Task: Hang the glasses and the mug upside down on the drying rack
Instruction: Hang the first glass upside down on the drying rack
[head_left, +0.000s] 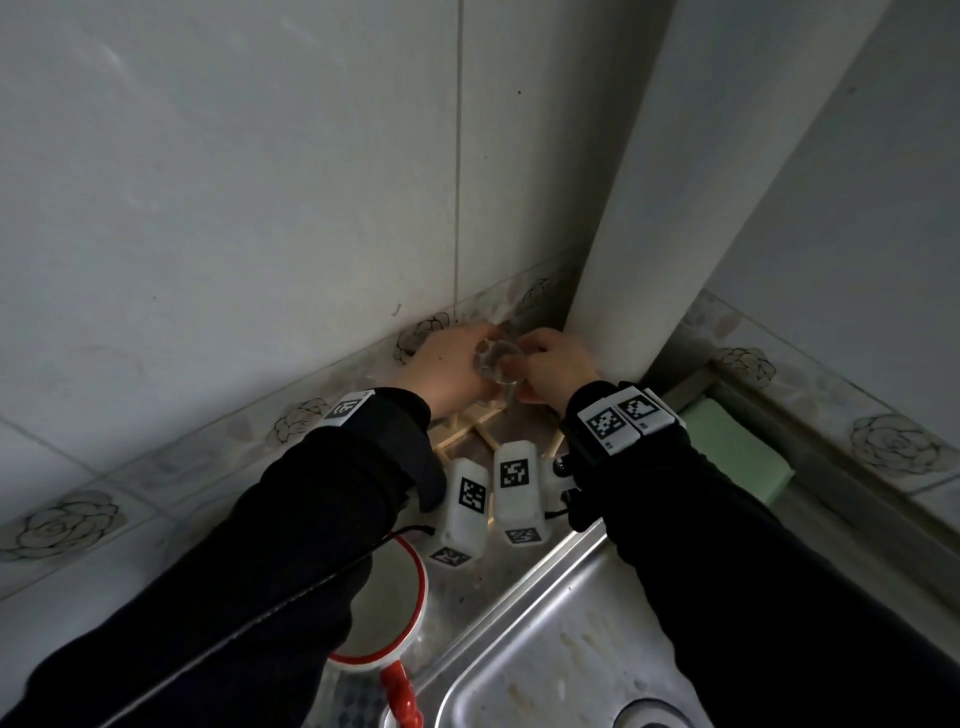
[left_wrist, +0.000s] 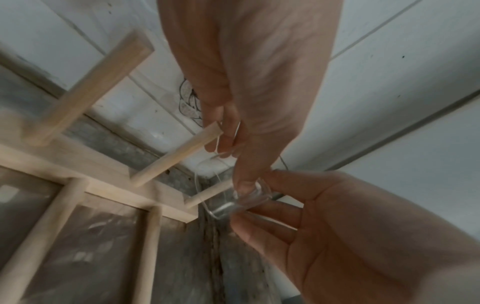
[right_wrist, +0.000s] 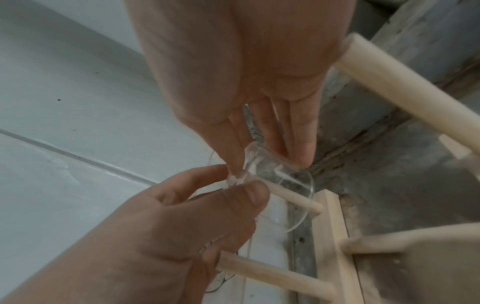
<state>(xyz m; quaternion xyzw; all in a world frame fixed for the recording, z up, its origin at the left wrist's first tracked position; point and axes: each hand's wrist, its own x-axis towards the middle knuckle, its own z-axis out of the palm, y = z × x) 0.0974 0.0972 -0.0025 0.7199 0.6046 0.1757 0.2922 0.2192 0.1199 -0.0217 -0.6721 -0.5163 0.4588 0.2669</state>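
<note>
A small clear glass (head_left: 496, 364) is held upside down between both hands in the wall corner, above the wooden drying rack (head_left: 467, 423). In the right wrist view the glass (right_wrist: 275, 174) sits mouth-down over a peg (right_wrist: 296, 198). My left hand (right_wrist: 241, 185) pinches its base with thumb and forefinger. My right hand (right_wrist: 272, 152) grips its side with the fingertips. The left wrist view shows the same peg (left_wrist: 207, 195) entering the glass (left_wrist: 241, 202). A white mug (head_left: 384, 613) with a red rim and handle stands upright on the counter, partly hidden by my left sleeve.
A steel sink (head_left: 545, 649) lies at the lower right. A green sponge (head_left: 727, 457) rests by the right wall. A thick white pipe (head_left: 675, 208) rises in the corner just right of the rack. Several bare pegs (left_wrist: 85, 86) stick up from the rack.
</note>
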